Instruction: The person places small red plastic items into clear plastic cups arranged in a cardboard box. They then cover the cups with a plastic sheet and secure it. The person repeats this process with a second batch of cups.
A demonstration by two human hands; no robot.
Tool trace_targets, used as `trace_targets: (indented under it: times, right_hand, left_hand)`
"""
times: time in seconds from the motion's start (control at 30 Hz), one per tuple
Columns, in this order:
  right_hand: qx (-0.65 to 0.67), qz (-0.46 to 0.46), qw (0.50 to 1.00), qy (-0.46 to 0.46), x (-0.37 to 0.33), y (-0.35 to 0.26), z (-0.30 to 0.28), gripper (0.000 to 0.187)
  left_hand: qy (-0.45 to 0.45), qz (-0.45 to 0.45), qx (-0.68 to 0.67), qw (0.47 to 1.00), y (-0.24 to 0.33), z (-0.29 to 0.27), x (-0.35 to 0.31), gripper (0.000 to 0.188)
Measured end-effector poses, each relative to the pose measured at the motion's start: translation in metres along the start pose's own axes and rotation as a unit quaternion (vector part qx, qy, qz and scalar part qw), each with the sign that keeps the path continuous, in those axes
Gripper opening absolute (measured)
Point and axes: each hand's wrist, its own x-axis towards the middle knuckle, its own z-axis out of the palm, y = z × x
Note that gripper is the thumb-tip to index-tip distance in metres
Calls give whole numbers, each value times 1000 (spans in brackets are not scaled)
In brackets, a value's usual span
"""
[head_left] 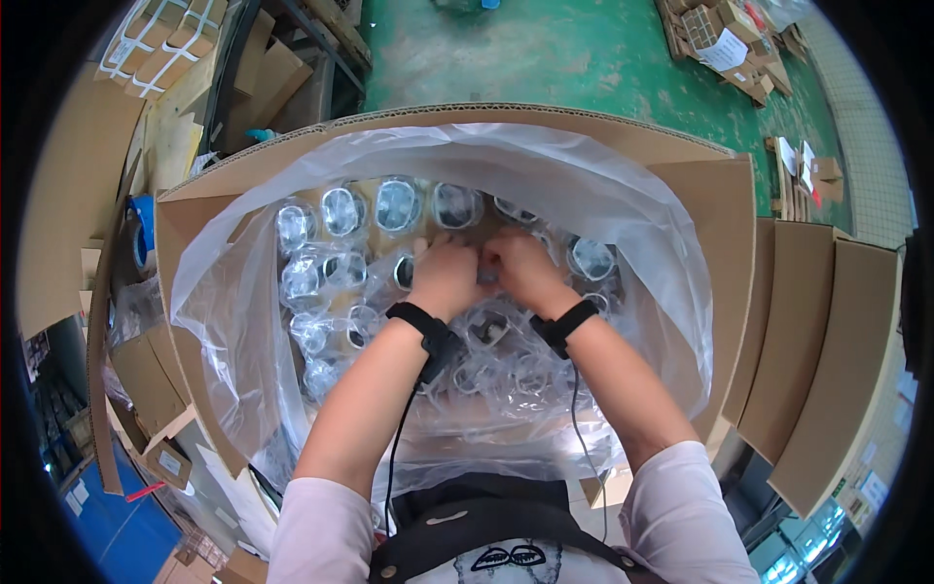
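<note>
Both hands, the left hand (443, 273) and right hand (520, 268), are closing their grip on one bagged clear round part (484, 275) mid-carton (700, 204), where the slippery plastic liner (632, 224) is risking a snag and toppling neighbouring bagged parts (341, 212).

Large open brown cardboard box (700, 209) lined with clear plastic bag (623, 209), strapped cartons (161, 44) upper left

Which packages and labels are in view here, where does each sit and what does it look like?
Large carton: centre, open, brown, clear-bag lined; both hands inside.
Bagged items: inside it, round, clear-wrapped.
Strapped cartons: top left, brown, white straps.
Boxes: top right, brown, with a white label.
</note>
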Motion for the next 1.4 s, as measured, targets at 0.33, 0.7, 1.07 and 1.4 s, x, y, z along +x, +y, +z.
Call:
trace_targets:
  times: [0.33, 0.7, 1.07, 1.4]
  right_hand:
    - [-204, -2, 978, -34, -3, -22, 29, 11]
    - [-91, 91, 991, -21, -25, -10, -18, 16]
    - [-95, 141, 980, 100, -5, -28, 8, 27]
    - [225, 157, 961, -21, -14, 13, -20, 26]
  left_hand:
    - [53, -17, 88, 995, -6, 13, -13, 38]
    - [138, 41, -39, 989, -15, -10, -26, 13]
    - [270, -54, -238, 931, -2, -42, -17, 13]
    - [40, 108, 28, 993, 18, -3, -31, 29]
